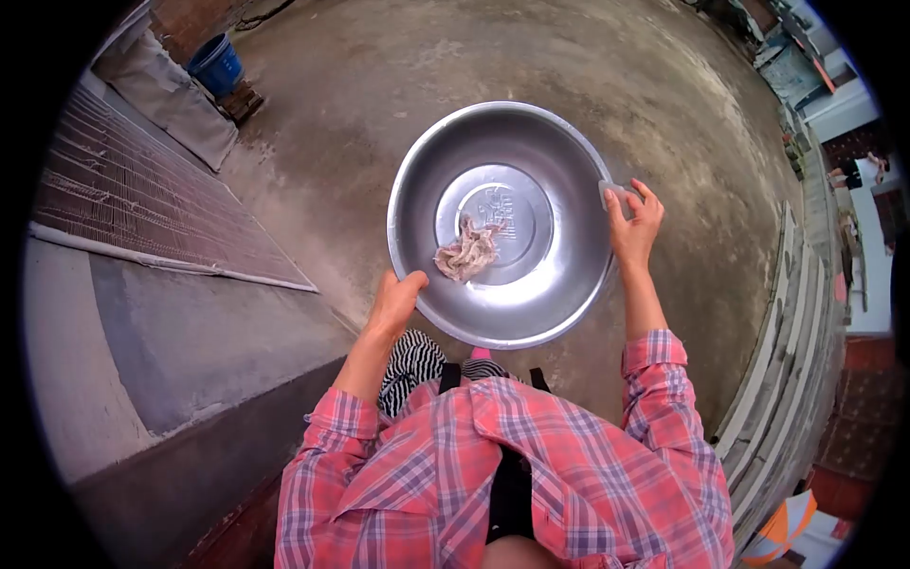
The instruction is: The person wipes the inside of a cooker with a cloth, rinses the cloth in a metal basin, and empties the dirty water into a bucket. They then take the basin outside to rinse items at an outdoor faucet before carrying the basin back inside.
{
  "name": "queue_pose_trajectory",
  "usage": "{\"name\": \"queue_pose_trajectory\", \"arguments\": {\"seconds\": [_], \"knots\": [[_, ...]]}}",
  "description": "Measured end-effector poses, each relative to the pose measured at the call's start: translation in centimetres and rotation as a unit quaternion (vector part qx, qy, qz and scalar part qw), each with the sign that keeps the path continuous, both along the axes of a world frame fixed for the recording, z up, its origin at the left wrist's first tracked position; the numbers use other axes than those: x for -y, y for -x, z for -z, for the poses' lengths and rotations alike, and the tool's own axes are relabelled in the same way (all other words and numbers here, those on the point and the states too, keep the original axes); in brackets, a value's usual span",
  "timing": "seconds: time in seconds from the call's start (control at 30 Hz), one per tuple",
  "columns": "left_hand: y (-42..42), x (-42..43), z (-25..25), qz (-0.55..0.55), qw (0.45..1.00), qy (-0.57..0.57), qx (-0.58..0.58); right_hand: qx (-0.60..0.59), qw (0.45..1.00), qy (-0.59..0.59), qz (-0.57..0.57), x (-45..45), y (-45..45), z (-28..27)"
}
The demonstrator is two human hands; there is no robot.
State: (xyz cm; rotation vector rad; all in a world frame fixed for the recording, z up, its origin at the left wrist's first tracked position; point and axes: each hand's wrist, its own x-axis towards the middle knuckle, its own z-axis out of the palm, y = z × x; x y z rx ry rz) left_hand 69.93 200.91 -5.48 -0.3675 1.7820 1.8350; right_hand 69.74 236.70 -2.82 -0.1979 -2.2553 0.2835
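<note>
A wide, shiny metal basin (588, 256) is held in front of my body, above the concrete ground. Inside it lies a crumpled, damp-looking pale rag (466, 252), left of the stamped marking on the bottom. My left hand (393, 302) grips the rim at the lower left, its thumb over the edge and the other fingers hidden underneath. At the right rim is my right hand (637, 220), with a small pale greyish flat piece (614, 193) between its fingers and the rim. I cannot make out what that piece is.
To the left are a low concrete ledge (190, 341) and a slatted screen (161, 190). A blue bucket (216, 68) stands at the upper left. Long pale slabs or beams (773, 332) run along the right side. Concrete ground (351, 76) stretches ahead.
</note>
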Motion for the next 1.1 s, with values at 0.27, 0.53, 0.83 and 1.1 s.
{"name": "queue_pose_trajectory", "arguments": {"seconds": [0.27, 0.53, 0.83, 1.1], "knots": [[12.8, 5.2, 2.6, -0.187, 0.972, 0.087, -0.111, 0.183, 0.72, 0.634, -0.215, 14.3, 19.6, 2.1], [27.2, 11.6, 1.8, -0.257, 0.959, 0.077, -0.096, 0.273, 0.518, 0.775, -0.239, 24.2, 34.7, 2.6], [41.8, 15.9, 4.3, -0.356, 0.926, 0.078, -0.098, 0.393, 0.414, 0.71, -0.414, 29.9, 54.7, 2.3], [54.5, 17.7, 5.4, -0.463, 0.878, 0.056, -0.107, 0.452, 0.611, 0.483, -0.435, 35.0, 71.1, 6.1]]}}
